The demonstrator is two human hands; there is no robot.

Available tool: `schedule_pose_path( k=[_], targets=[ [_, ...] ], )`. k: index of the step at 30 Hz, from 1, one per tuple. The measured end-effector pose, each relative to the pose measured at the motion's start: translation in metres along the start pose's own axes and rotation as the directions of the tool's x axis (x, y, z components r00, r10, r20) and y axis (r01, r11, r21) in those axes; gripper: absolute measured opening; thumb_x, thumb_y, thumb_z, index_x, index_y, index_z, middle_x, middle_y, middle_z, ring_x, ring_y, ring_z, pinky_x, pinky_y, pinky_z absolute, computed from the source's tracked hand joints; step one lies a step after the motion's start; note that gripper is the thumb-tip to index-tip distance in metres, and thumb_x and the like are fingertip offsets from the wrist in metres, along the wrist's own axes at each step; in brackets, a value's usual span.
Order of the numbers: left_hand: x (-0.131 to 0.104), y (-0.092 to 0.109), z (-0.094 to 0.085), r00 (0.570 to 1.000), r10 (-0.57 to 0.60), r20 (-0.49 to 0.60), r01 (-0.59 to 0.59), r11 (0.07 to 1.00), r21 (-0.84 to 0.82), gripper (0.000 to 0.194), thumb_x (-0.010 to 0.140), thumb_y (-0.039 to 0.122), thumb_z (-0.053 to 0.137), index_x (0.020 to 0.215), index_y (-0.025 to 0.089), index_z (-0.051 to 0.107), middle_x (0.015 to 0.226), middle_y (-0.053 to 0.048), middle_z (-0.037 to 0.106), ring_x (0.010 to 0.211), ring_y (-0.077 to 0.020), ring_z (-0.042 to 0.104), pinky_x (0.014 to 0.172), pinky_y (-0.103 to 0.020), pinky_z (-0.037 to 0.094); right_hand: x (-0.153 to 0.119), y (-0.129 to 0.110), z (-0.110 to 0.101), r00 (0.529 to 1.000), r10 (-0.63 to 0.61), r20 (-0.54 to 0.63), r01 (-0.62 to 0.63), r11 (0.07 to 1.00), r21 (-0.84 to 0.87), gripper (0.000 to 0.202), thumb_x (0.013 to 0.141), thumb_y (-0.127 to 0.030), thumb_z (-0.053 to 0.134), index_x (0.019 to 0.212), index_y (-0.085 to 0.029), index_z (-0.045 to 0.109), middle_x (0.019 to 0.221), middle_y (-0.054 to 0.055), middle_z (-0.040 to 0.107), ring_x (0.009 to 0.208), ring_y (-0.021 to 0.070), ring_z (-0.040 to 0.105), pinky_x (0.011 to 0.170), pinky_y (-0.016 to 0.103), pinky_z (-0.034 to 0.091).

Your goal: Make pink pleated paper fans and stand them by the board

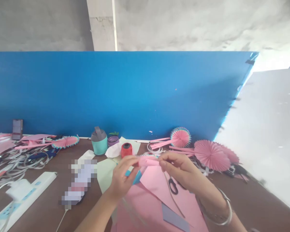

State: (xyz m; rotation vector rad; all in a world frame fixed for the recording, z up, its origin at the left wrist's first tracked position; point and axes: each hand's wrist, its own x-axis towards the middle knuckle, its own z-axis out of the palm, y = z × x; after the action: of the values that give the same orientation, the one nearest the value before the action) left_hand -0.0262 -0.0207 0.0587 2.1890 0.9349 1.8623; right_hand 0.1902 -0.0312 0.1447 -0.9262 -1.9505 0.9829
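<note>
Between my two hands, above the desk, is a narrow piece of folded pink paper [149, 161]. My left hand [124, 175] pinches its left end, and my right hand [176, 166] grips the right end between thumb and fingers. Below lie large pink paper sheets [154, 206], with a blue piece of paper [135, 177] by my left hand and a grey-purple strip [175, 217] nearer me. Scissors with a dark handle [173, 187] rest on the sheets under my right hand, their blades partly hidden. A thin cord or stick [176, 201] lies alongside.
Behind stand a teal cup [99, 143], a red round object [126, 149] and a purple jar [113, 140]. Pink paper fans [211, 154] lie at right. At left are a power strip [26, 196], tangled cables [26, 164] and a phone [17, 129]. A blue partition [116, 93] closes the back.
</note>
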Motion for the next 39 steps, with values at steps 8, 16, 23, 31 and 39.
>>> schedule_pose_path(
  k=[8,16,23,31,39],
  targets=[
    [-0.010,0.008,0.013,0.982,0.052,0.179,-0.059,0.998,0.033,0.028,0.086,0.008,0.055,0.112,0.021,0.059,0.103,-0.008,0.064,0.093,-0.0155,0.061,0.080,-0.026,0.053,-0.005,0.000,-0.003,0.998,0.049,-0.032,-0.058,0.903,-0.426,0.028,0.086,-0.032,0.048,0.066,-0.018,0.061,0.062,0.000,0.054,0.059,0.0121,0.047,0.053,0.023,0.035],
    [-0.010,0.012,0.017,0.990,-0.001,0.142,0.000,1.000,0.010,0.024,0.086,0.010,0.055,0.107,0.020,0.060,0.098,-0.007,0.064,0.084,-0.0143,0.062,0.074,-0.026,0.053,-0.003,0.003,0.003,0.994,0.094,-0.053,-0.107,0.860,-0.499,0.024,0.083,-0.026,0.046,0.063,-0.018,0.057,0.059,-0.001,0.052,0.058,0.0121,0.047,0.053,0.023,0.032],
    [-0.012,0.013,0.017,0.991,-0.013,0.134,0.009,1.000,0.026,0.022,0.086,0.012,0.056,0.106,0.020,0.061,0.095,-0.007,0.065,0.080,-0.0147,0.062,0.073,-0.027,0.053,-0.002,0.003,0.003,0.987,0.156,-0.050,-0.159,0.839,-0.520,0.021,0.080,-0.023,0.045,0.060,-0.018,0.051,0.062,-0.001,0.054,0.060,0.0122,0.047,0.053,0.024,0.031],
    [-0.011,0.012,0.018,0.986,0.001,0.168,0.001,1.000,-0.013,0.024,0.086,0.010,0.056,0.107,0.019,0.060,0.095,-0.008,0.064,0.084,-0.0156,0.061,0.075,-0.028,0.053,-0.001,0.009,-0.004,0.985,0.173,-0.009,-0.162,0.902,-0.400,0.021,0.078,-0.027,0.050,0.059,-0.019,0.053,0.059,0.000,0.053,0.059,0.0138,0.050,0.050,0.023,0.035],
    [-0.012,0.013,0.018,0.980,0.026,0.197,-0.020,0.999,-0.034,0.027,0.086,0.009,0.056,0.109,0.020,0.060,0.096,-0.007,0.064,0.084,-0.0154,0.061,0.075,-0.028,0.053,0.000,0.004,-0.011,0.964,0.251,0.085,-0.194,0.886,-0.422,0.020,0.081,-0.024,0.048,0.062,-0.019,0.053,0.058,-0.003,0.052,0.049,0.0084,0.044,0.048,0.022,0.031]
  ],
)
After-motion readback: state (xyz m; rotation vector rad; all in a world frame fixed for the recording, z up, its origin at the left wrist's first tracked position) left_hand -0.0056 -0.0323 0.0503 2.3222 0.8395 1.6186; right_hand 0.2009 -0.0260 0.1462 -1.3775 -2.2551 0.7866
